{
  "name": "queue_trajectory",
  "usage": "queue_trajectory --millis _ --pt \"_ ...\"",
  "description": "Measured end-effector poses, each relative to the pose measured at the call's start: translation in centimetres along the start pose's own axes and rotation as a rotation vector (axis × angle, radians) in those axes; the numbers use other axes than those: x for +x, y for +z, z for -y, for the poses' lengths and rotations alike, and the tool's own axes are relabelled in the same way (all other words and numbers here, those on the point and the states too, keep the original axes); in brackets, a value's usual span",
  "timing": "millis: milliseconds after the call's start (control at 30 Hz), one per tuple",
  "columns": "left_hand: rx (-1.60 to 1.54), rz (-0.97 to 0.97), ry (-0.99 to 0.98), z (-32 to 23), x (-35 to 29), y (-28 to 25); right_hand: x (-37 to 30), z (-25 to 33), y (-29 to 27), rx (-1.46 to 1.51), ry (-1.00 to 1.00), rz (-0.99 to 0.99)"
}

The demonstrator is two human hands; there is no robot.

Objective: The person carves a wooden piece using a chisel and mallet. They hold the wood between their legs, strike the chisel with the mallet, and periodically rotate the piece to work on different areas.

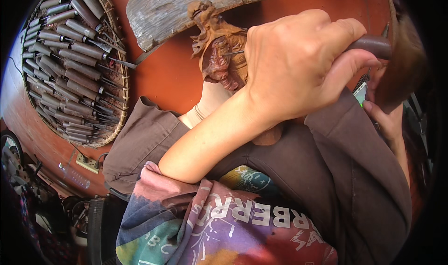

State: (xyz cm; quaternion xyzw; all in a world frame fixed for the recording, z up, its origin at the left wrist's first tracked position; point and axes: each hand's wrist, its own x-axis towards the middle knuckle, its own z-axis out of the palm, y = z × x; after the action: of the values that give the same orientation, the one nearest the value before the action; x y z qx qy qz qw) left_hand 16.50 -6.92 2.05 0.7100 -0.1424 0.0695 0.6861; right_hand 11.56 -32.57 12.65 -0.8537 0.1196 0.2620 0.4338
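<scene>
Clamping left hand [303, 62] on chisel [373, 46], probably to steer blade [236, 53] at wood carving [216, 56], far centre. Can't tell right hand: out of view. Seeing tools [81, 58] in basket [125, 85] at left, likely for easy reach.

The left hand [298, 64] covers the chisel's [373, 47] middle and the carving's [219, 62] right side; whether the blade's tip is sunk in the wood cannot be told. The upper edge crops the basket [125, 80] and board [186, 13]. A co-worker's head [405, 62] is blurred, the phone [360, 93] partly hidden.
</scene>
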Motion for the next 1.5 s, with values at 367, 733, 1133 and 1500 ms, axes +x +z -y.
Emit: queue_trajectory --millis 367,733,1133,1500 --pt "0.009 0.025 0.102 -0.3 0.5 -0.7 -1.1 -0.2 0.1 -0.078 -0.022 -0.079" --pt "-0.164 0.471 0.111 -8.3 -3.7 -3.9 0.0 1.5 -1.6 -0.265 -0.314 0.086" --pt "-0.782 0.070 -0.343 -6.3 -2.5 -14.1 2.5 8.1 0.3 -0.794 -0.904 0.404" --pt "-1.062 -0.201 -0.302 -7.2 2.1 -14.8 2.9 7.2 1.1 -0.824 -0.782 0.474"
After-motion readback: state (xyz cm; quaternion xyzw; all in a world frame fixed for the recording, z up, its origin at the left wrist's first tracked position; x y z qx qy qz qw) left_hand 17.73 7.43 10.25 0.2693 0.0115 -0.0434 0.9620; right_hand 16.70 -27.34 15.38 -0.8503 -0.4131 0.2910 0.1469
